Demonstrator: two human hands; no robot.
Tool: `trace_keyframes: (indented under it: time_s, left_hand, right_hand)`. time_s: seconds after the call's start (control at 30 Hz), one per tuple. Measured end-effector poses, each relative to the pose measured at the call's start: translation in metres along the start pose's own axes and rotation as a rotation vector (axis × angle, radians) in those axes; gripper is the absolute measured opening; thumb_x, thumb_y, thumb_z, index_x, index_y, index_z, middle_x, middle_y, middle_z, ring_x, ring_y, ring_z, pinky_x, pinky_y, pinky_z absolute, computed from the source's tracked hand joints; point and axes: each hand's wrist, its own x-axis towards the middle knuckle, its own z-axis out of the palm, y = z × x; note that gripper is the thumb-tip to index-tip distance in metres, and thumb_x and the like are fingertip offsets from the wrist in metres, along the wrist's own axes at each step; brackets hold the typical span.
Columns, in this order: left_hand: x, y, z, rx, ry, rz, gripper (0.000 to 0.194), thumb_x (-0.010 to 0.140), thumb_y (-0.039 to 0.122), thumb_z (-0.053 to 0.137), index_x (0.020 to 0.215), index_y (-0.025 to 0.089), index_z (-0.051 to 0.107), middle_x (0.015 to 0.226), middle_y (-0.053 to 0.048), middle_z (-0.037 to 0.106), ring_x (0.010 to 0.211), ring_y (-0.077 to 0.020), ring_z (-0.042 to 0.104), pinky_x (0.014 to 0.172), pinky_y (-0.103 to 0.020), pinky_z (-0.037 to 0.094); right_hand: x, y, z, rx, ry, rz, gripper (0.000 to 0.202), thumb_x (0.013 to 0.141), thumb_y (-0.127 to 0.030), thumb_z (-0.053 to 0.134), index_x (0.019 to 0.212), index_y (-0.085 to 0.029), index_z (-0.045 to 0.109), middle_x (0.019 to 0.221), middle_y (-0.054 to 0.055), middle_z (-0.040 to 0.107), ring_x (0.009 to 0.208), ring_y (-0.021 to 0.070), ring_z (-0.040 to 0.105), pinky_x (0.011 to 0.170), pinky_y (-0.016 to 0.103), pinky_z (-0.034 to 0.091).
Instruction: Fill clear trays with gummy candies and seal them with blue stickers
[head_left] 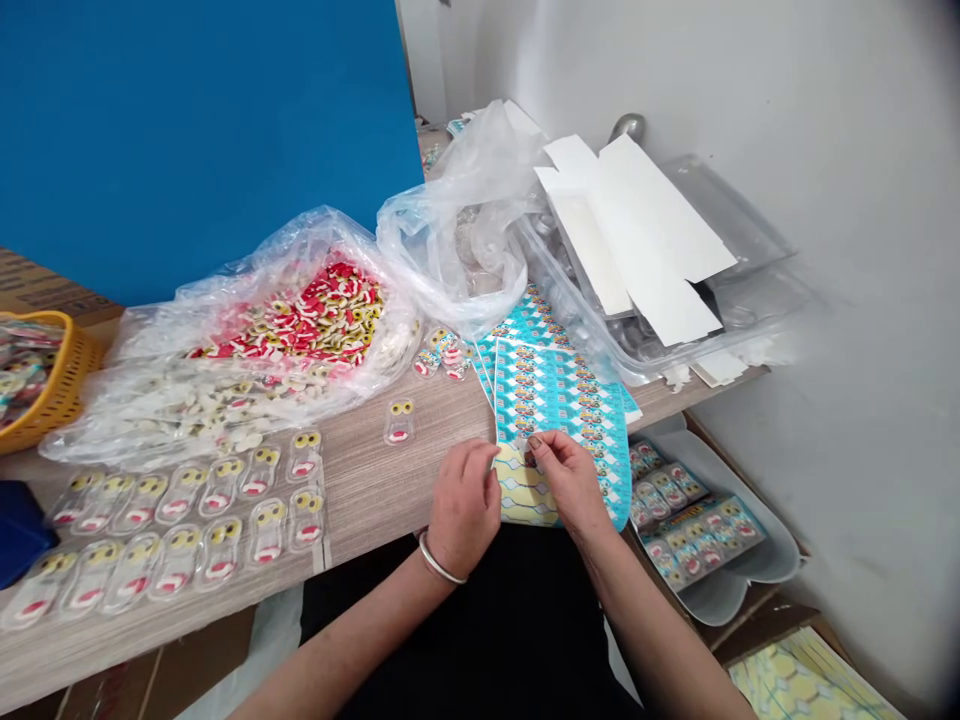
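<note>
My left hand (pixel 463 508), with a bangle at the wrist, is closed at the left edge of a blue sticker sheet (pixel 559 400); what its fingers pinch, if anything, is too small to tell. My right hand (pixel 568 482) is closed over the same sheet, thumb and fingers pinched on something small that I cannot make out. Below the blue stickers the sheet shows a bare yellow patterned part (pixel 521 490). A single clear blister piece (pixel 399 422) with two yellow eyes and a red mouth lies left of the sheet, beyond my left hand.
Two rows of blister pieces (pixel 184 495) lie at the left, near a yellow basket (pixel 71 375). Behind them spreads a plastic bag (pixel 161 335) of red and yellow pieces. A clear tub (pixel 634 370) with white card stands at the right, above a grey bin (pixel 772 560) of packed cards.
</note>
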Motion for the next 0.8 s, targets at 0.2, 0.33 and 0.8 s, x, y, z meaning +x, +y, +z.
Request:
trace_keyframes:
  time_s: [0.2, 0.33, 0.8]
  left_hand:
    - [0.01, -0.013, 0.018, 0.118, -0.31, 0.222, 0.037, 0.075, -0.006, 0.039, 0.096, 0.017, 0.06, 0.108, -0.012, 0.064, 0.105, -0.0207, 0.06, 0.093, -0.036, 0.051]
    - [0.019, -0.019, 0.023, 0.014, -0.357, 0.095, 0.031, 0.08, 0.0, 0.042, 0.093, 0.017, 0.064, 0.109, -0.011, 0.066, 0.107, -0.0225, 0.06, 0.098, -0.04, 0.047]
    - [-0.004, -0.022, -0.09, -1.157, 0.451, -0.796, 0.025, 0.069, 0.03, 0.081, 0.079, 0.016, 0.063, 0.077, -0.001, 0.069, 0.07, -0.0118, 0.065, 0.067, -0.023, 0.051]
  right_hand:
    - [0.0, -0.008, -0.004, 0.265, 0.172, 0.006, 0.022, 0.078, -0.039, 0.072, 0.079, -0.019, 0.064, 0.07, -0.002, 0.061, 0.063, 0.0122, 0.056, 0.065, 0.027, 0.046]
    - [-0.013, -0.034, -0.006, 0.334, 0.38, -0.268, 0.012, 0.087, -0.033, 0.065, 0.09, -0.022, 0.063, 0.088, 0.0, 0.062, 0.073, 0.0138, 0.062, 0.073, 0.033, 0.051]
    - [-0.009, -0.041, 0.099, -0.668, -0.55, -0.827, 0.035, 0.092, -0.017, 0.051, 0.125, -0.023, 0.059, 0.129, 0.009, 0.061, 0.125, 0.0249, 0.051, 0.103, 0.045, 0.043]
